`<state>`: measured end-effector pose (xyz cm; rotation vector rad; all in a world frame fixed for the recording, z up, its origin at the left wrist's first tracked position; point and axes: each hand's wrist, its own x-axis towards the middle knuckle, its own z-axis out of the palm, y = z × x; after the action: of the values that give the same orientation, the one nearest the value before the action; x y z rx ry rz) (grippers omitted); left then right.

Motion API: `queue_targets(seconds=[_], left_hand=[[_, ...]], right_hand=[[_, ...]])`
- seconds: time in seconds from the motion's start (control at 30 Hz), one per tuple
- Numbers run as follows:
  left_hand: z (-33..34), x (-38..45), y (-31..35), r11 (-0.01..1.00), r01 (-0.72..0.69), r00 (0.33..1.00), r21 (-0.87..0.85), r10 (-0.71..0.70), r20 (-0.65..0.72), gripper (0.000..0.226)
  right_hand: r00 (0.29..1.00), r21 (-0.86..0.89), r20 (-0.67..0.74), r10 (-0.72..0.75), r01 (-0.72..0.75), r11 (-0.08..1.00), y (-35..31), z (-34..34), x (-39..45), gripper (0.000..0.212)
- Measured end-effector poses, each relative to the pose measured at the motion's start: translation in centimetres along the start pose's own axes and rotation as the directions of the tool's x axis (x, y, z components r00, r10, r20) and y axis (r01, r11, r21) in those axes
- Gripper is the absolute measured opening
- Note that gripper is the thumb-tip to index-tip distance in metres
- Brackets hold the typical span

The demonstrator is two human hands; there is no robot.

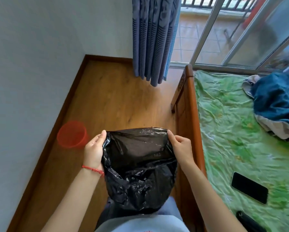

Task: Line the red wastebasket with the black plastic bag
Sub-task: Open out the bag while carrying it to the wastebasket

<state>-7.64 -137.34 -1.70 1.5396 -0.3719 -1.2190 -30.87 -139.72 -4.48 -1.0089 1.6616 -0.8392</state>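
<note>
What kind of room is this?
Most likely a bedroom: a wooden bed with a green sheet, a blue curtain, and a glass sliding door onto a balcony.

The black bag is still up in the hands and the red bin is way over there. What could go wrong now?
1. The black bag is thin and pulled between the left hand and right hand; a harder tug might tear it.
2. The red wastebasket sits apart by the wall, so the mouth may flop shut on the way over.
3. The basket looks light and could tip when the bag is pushed in.
</note>
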Motion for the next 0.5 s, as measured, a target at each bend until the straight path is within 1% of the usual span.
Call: queue_targets(seconds=[0.17, 0.3, 0.43, 0.5], left_hand=[[-0.4, 4.0, 2.7, 0.999, 0.017, 1.0, -0.028, -0.017, -0.008, 0.021], [-0.5, 6.7, 4.1, 0.999, 0.042, 0.999, -0.026, -0.042, -0.003, 0.019], [0.3, 9.1, 4.9, 0.994, 0.104, 0.995, -0.027, -0.104, -0.011, 0.021], [1.1, 10.1, 5.3, 0.993, 0.119, 0.991, -0.029, -0.12, -0.053, 0.024]], right_hand=[[0.973, 0.012, 0.228, -0.045, 0.044, 0.999, -2.9, -0.2, 3.3, 0.04], [0.924, -0.044, 0.372, -0.093, 0.118, 0.992, -4.8, -0.8, 6.5, 0.049], [0.869, -0.053, 0.491, -0.064, 0.103, 0.993, -6.6, -1.0, 10.4, 0.044], [0.843, -0.031, 0.535, -0.051, 0.08, 0.996, -7.5, -1.1, 12.4, 0.039]])
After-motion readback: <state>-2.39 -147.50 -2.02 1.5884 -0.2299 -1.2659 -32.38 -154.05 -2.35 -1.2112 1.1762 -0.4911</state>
